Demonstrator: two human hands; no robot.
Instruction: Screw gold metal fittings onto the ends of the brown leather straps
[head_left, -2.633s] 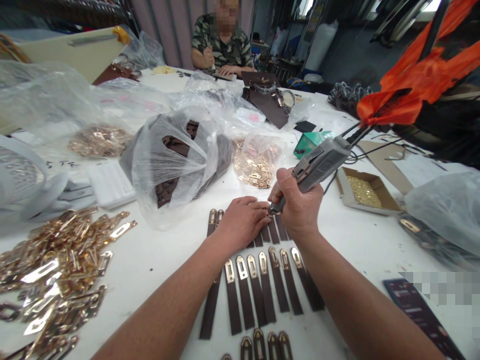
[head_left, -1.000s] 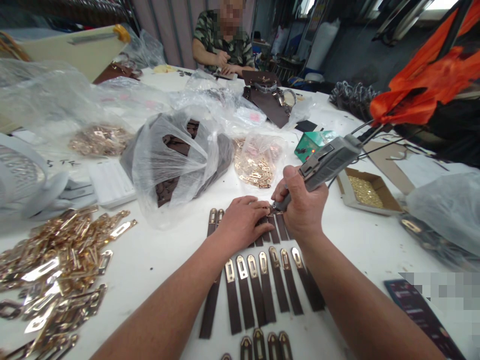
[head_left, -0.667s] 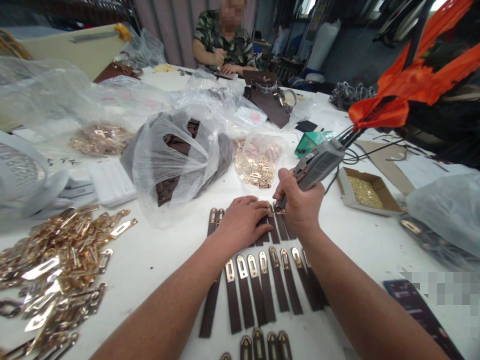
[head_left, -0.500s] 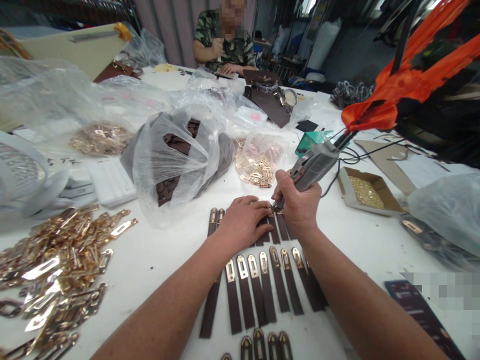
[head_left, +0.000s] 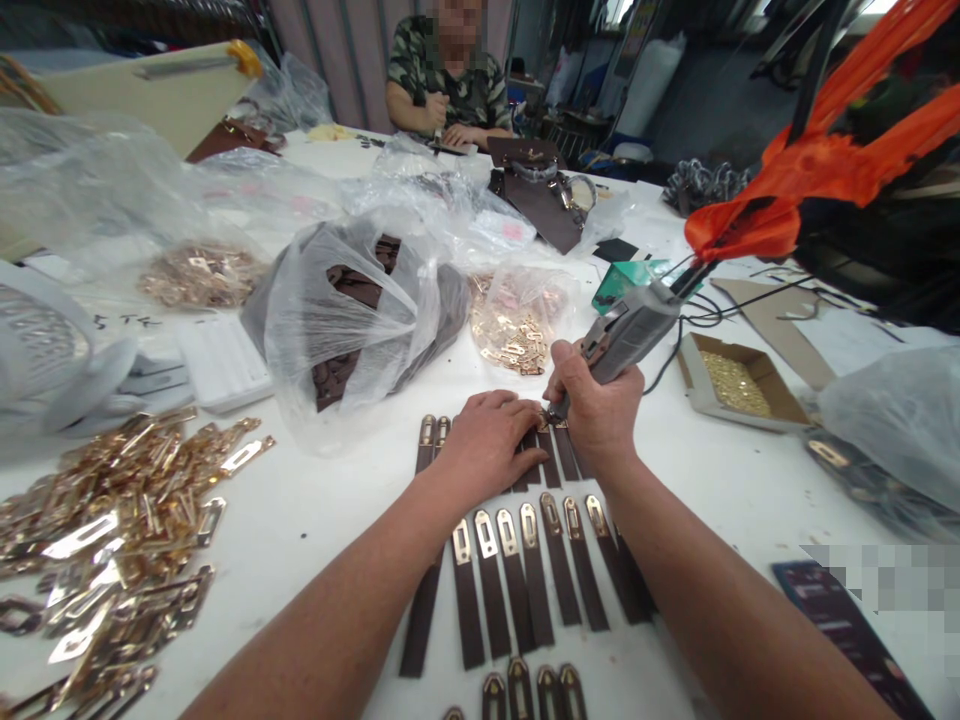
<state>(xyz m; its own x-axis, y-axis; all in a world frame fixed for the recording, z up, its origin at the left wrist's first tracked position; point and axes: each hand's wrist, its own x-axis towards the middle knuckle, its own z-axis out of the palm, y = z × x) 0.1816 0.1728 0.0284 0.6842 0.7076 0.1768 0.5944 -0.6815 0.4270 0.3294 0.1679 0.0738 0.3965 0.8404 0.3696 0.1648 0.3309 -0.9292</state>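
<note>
My right hand (head_left: pixel 604 415) is wrapped round a grey electric screwdriver (head_left: pixel 637 325), tilted with its tip down at the metal end of a dark brown strap (head_left: pixel 550 460). Beside the tip, my left hand (head_left: pixel 491 440) lies flat over the back row of straps, fingers stretched out, covering several of them. Nearer to me runs another row of brown straps (head_left: pixel 491 605), each tipped with a slotted gold metal plate (head_left: pixel 508 532). A third row of strap ends (head_left: pixel 519 685) shows at the bottom edge. What lies directly under my left palm is hidden.
Loose gold plates (head_left: pixel 127 500) are heaped on the left. Behind my hands stand a plastic bag of brown pieces (head_left: pixel 360 310) and a bag of small gold parts (head_left: pixel 517 320). An open box of tiny gold pieces (head_left: pixel 780 412) sits right. Across the table, a person (head_left: pixel 450 80) works.
Both my hands and the screwdriver stay almost where they were. Across the table, the person's raised hand has come down a little.
</note>
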